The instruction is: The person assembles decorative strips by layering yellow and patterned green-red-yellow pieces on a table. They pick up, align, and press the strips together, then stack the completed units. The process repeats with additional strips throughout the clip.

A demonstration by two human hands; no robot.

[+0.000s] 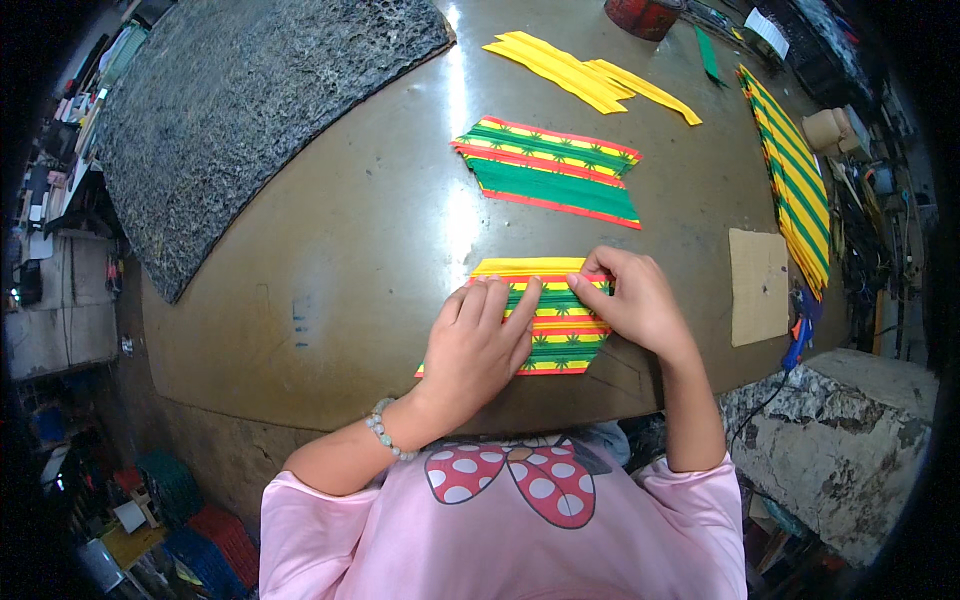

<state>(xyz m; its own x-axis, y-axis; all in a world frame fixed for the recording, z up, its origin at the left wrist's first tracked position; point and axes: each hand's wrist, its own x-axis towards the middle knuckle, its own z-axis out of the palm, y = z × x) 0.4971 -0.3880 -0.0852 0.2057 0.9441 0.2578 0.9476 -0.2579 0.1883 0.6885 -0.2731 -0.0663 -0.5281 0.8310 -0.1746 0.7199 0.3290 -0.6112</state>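
Observation:
Close in front of me lies a panel of flat strips (pixel 560 354) in red, yellow and green with dark leaf motifs, its ends cut slanted. Along its far edge runs a plain yellow strip (pixel 520 266). Flat on the panel's left part rests my left hand (pixel 478 340), its fingers stretched toward the yellow strip and covering some of the pattern. At the far right corner my right hand (pixel 632 302) pinches the yellow strip's edge between thumb and fingers. Whether the strips are cloth or another material, I cannot tell.
Beyond lie a second striped panel (pixel 555 172) and loose yellow strips (pixel 560 72). At right are a yellow-green striped stack (pixel 795 190), a cardboard piece (pixel 759 288) and a blue glue gun (pixel 797 340) with a cord. A rough dark slab (pixel 260 110) covers the far left.

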